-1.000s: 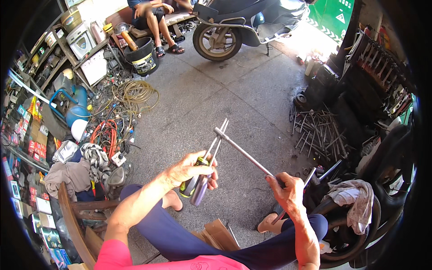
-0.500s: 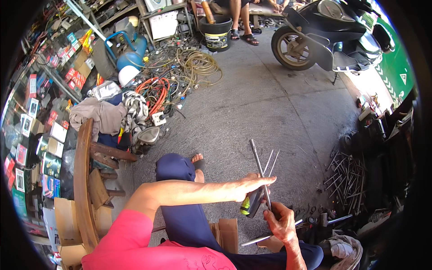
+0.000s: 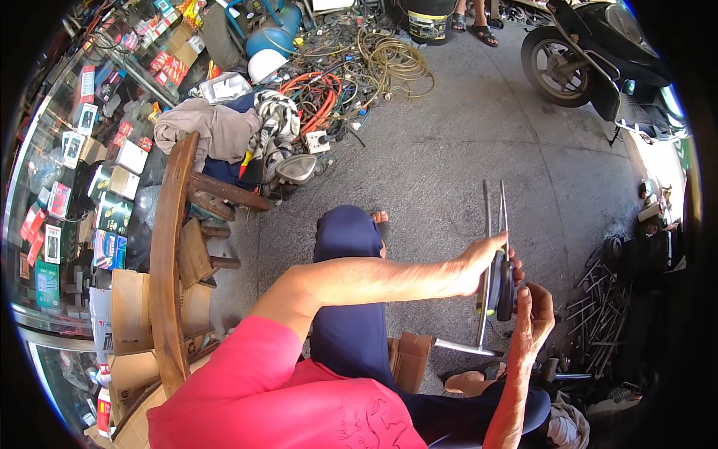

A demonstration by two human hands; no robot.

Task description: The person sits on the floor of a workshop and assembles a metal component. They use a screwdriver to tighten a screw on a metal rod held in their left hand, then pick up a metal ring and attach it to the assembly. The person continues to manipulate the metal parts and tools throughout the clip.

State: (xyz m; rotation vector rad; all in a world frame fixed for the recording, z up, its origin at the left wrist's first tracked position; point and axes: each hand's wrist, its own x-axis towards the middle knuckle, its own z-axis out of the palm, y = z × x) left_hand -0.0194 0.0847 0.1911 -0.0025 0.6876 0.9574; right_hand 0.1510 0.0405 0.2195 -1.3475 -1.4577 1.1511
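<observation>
Head view: L grip [image 3: 485, 263] is closed round a metal rod [image 3: 483, 318] plus a dark-handled screwdriver [image 3: 505, 299], w/ a yellow-green part [image 3: 491, 309] tucked between, too hidden to name. These pieces are held up over the floor [image 3: 426, 172], in front of the body & beyond the R leg; thin ends point away, the screwdriver's handle back toward the wearer. R grip [image 3: 532, 323] is just beside that handle, thumb raised; can't tell if it's holding or touching anything, b/c its fingers are partly hidden. To do this well: L thumb firm across all pieces, since smooth metal prob. slides lengthwise & a loose hold could drop one. Shafts near parallel is best, so nothing levers its neighbour out. For R grip, the thick handle is a safer hold than the thin tips, esp. w/ bare skin; for a single piece, ease L fingers only slightly, pull straight along its length, no twisting. Watch the rod's near end: it's close to a silver bar [image 3: 467, 346] by the carton [image 3: 410, 359], so a low swing might knock it. Pile of loose rods [image 3: 598, 307] on the R is well apart, i.e. decent elbow room.
</observation>
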